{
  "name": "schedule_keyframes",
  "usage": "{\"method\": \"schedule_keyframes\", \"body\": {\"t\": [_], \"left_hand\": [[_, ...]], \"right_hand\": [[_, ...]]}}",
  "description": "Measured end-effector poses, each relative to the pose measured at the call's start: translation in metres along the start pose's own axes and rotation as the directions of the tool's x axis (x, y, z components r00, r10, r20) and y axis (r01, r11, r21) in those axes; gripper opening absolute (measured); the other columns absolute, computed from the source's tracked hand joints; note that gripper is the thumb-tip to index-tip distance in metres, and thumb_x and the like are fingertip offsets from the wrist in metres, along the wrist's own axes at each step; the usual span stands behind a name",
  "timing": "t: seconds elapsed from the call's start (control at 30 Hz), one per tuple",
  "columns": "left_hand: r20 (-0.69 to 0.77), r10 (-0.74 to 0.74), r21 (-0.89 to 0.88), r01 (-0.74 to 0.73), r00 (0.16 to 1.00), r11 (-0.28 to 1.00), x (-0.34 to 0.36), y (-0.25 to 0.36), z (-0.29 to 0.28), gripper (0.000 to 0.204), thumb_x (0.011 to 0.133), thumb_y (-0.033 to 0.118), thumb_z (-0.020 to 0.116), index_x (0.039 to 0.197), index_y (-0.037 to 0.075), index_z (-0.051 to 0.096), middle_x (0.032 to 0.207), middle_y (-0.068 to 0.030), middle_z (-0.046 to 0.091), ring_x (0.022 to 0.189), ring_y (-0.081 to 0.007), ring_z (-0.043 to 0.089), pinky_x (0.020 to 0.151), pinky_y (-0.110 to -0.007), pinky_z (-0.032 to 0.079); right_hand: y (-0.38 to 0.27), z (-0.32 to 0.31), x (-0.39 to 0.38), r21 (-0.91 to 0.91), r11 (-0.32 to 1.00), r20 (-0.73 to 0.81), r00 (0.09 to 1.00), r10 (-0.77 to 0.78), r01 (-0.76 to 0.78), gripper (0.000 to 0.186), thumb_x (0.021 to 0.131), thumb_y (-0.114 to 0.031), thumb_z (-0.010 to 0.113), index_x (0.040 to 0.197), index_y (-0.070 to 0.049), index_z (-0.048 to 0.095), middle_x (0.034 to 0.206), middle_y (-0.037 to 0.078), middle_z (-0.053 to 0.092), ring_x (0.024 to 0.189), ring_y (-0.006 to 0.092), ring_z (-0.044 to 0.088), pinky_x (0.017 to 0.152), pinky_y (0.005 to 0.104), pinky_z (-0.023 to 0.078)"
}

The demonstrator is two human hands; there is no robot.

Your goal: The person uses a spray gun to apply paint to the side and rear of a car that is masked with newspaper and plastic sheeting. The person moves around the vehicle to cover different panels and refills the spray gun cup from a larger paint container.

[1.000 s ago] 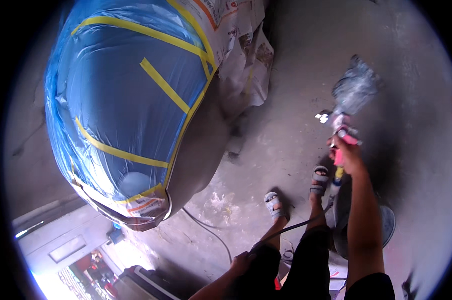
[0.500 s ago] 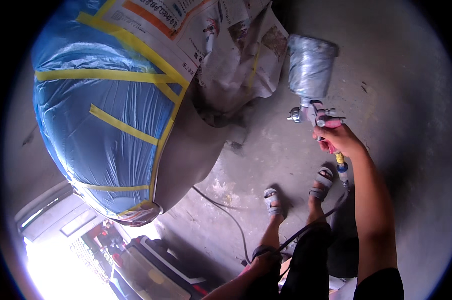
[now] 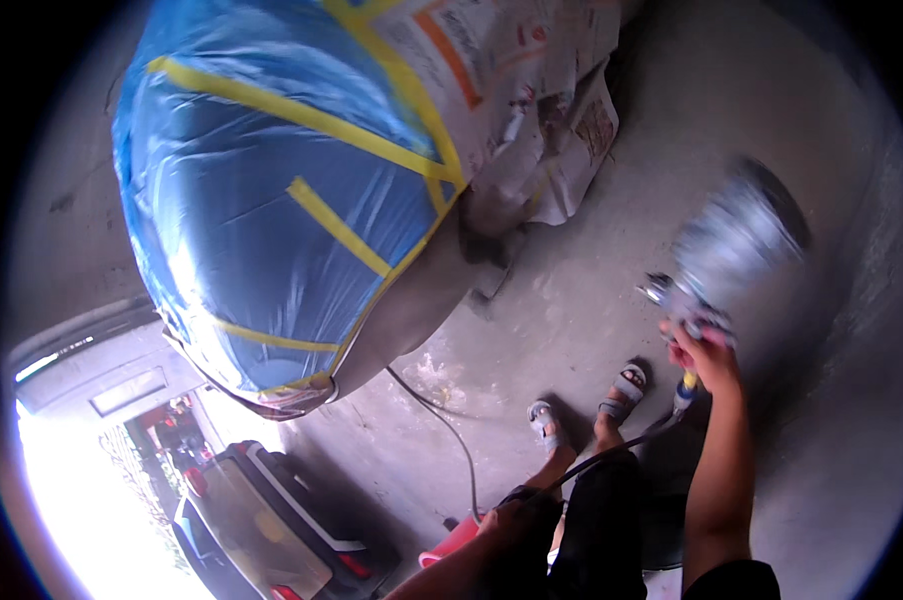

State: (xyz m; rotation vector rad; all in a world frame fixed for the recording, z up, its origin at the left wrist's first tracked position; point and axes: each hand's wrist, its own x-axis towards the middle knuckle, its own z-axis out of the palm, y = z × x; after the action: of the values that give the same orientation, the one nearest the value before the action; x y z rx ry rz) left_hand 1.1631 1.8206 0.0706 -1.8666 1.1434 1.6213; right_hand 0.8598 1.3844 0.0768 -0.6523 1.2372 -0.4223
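Observation:
A spray gun with a pink body and a large cup wrapped in silvery film (image 3: 736, 240) is in my right hand (image 3: 703, 358), whose fingers are wrapped round its handle. The gun is tilted, its cup up and to the right, blurred by motion. From its handle a dark air hose (image 3: 611, 452) runs down to my left hand (image 3: 501, 516) beside my leg. The left hand looks closed round the hose, though its fingers are mostly hidden. To the left stands a car part-covered in blue masking film (image 3: 261, 240) and yellow tape (image 3: 336, 228), with a bare grey panel (image 3: 411, 310) below.
Printed paper sheets (image 3: 561, 130) hang over the car's far part, near the wheel area. The hose's other stretch (image 3: 451, 425) lies across the concrete floor (image 3: 591, 290). A dark car (image 3: 291, 520) stands at lower left, by a bright doorway. Something red (image 3: 446, 545) lies near my left arm.
My right hand has swung the spray gun right and down, away from the masked car, tilting its cup rightward. The view has shifted, so the car sits further right and lower.

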Motion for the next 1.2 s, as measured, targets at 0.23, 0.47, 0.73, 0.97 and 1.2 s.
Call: {"method": "schedule_keyframes", "body": {"t": [0.23, 0.47, 0.73, 0.97, 1.2], "left_hand": [[-0.063, -0.223, -0.049, 0.220, 0.973, 0.974, -0.053, 0.037, -0.088, 0.042, 0.081, 0.046, 0.051, 0.096, 0.008, 0.058, 0.095, -0.0170, 0.061, 0.093, -0.0306, 0.058, 0.076, -0.042, 0.046], [-0.047, -0.039, -0.038, 0.037, 0.998, 0.999, -0.089, -0.042, -0.068, 0.047, 0.082, 0.051, 0.043, 0.100, 0.010, 0.057, 0.100, -0.0182, 0.060, 0.098, -0.0359, 0.055, 0.082, -0.045, 0.044], [-0.111, 0.027, -0.101, -0.038, 0.993, 0.994, -0.145, -0.063, -0.058, 0.048, 0.080, 0.051, 0.045, 0.102, 0.011, 0.059, 0.101, -0.0184, 0.060, 0.098, -0.0366, 0.055, 0.083, -0.045, 0.044], [-0.302, 0.018, -0.001, -0.019, 0.953, 1.000, -0.154, -0.029, -0.083, 0.046, 0.079, 0.049, 0.046, 0.102, 0.011, 0.060, 0.102, -0.0184, 0.059, 0.098, -0.0368, 0.055, 0.083, -0.045, 0.044], [-0.305, 0.011, 0.163, 0.041, 0.952, 0.986, -0.214, 0.000, -0.108, 0.041, 0.082, 0.044, 0.044, 0.096, 0.010, 0.062, 0.101, -0.0153, 0.061, 0.099, -0.0332, 0.055, 0.084, -0.045, 0.043]], "right_hand": [[0.018, 0.004, -0.130, 0.109, 0.969, -0.548, 0.827, -0.128, 0.222, 0.040, 0.087, -0.030, 0.053, 0.120, -0.010, 0.044, 0.107, 0.001, 0.055, 0.074, 0.0090, 0.051, 0.066, 0.0224, 0.044], [0.081, 0.119, -0.215, -0.530, 0.727, 0.204, 0.898, -0.389, 0.435, 0.034, 0.080, -0.022, 0.053, 0.111, -0.008, 0.051, 0.100, 0.006, 0.052, 0.095, 0.0182, 0.052, 0.076, 0.0302, 0.044], [0.041, 0.290, -0.317, -0.454, 0.313, 0.799, 0.536, -0.271, 0.834, 0.037, 0.078, -0.005, 0.055, 0.115, -0.004, 0.048, 0.116, 0.007, 0.052, 0.101, 0.0180, 0.054, 0.079, 0.0317, 0.045], [-0.012, 0.185, -0.358, -0.267, 0.887, 0.058, 0.925, -0.376, 0.377, 0.036, 0.083, -0.015, 0.054, 0.117, -0.008, 0.049, 0.103, 0.005, 0.055, 0.085, 0.0167, 0.058, 0.071, 0.0295, 0.046], [-0.154, 0.058, -0.394, -0.291, 0.863, -0.585, 0.637, -0.502, 0.413, 0.032, 0.088, -0.025, 0.051, 0.116, -0.009, 0.051, 0.084, 0.003, 0.059, 0.072, 0.0133, 0.056, 0.063, 0.0262, 0.044]]}}
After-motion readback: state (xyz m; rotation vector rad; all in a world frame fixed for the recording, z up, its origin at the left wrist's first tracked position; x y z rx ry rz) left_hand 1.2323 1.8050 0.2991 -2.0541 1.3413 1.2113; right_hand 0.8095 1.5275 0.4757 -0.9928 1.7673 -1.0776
